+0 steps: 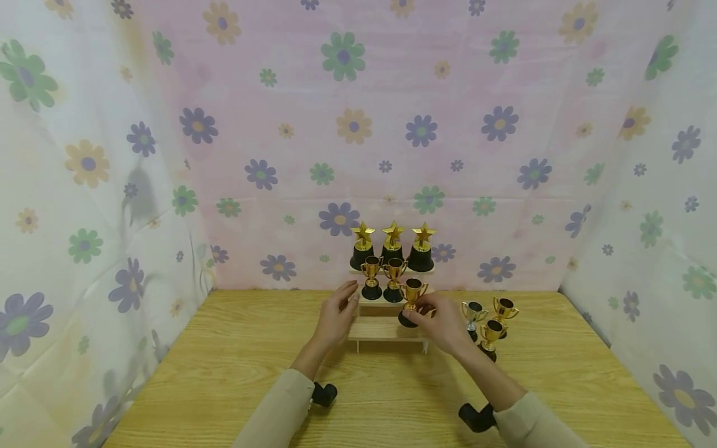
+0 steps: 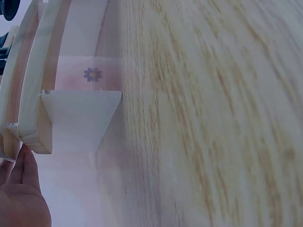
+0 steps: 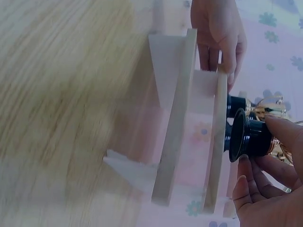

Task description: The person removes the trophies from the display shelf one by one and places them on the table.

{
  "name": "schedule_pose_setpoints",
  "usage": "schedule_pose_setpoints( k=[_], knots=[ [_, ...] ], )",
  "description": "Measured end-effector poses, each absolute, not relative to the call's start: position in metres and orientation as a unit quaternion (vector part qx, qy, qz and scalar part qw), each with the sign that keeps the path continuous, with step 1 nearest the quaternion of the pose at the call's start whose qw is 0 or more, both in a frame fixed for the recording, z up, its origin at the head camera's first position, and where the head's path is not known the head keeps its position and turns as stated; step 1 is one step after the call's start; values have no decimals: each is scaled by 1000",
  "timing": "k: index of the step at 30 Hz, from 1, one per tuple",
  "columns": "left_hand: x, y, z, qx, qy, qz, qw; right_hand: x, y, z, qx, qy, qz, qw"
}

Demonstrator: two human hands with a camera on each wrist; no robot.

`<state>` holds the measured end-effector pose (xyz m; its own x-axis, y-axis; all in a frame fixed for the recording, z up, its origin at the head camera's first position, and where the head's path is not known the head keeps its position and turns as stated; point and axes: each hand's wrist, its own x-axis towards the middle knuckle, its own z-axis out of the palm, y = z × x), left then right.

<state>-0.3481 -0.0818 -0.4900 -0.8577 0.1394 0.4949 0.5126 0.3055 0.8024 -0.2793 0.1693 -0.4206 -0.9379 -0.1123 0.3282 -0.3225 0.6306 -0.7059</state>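
Observation:
My right hand (image 1: 445,322) pinches a small gold trophy cup (image 1: 414,290) by its black base. In the right wrist view, the held cup's base (image 3: 258,137) is at the front of the middle shelf, apparently just off it. My left hand (image 1: 336,314) touches the left end of a wooden tiered stand (image 1: 386,330), its extended fingers (image 2: 29,172) against the shelf edge. Two gold trophy cups (image 1: 371,274) stand on the middle tier, left of the held one. Three star trophies (image 1: 394,239) with black bases line the top tier. The lowest tier is bare.
Right of the stand, a silver trophy cup (image 1: 473,314) and two gold cups (image 1: 492,336) stand on the wooden table (image 1: 252,367). Flowered cloth (image 1: 302,81) hangs behind and at both sides. Black devices (image 1: 476,417) sit at both wrists.

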Motion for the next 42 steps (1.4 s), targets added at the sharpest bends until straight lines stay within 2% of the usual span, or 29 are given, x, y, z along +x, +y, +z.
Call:
schedule_pose_setpoints(
  k=[8,17,42],
  knots=[
    [-350,-81,-491,-206,-792,-549,172,-274,161,-428,127,-882,442,100],
    [-350,-82,-490,-205,-794,-548,166,-271,148,-436,151,-876,445,105],
    [-348,-83,-489,-212,-794,-545,166,-262,107,-459,218,-867,442,73]
  ],
)
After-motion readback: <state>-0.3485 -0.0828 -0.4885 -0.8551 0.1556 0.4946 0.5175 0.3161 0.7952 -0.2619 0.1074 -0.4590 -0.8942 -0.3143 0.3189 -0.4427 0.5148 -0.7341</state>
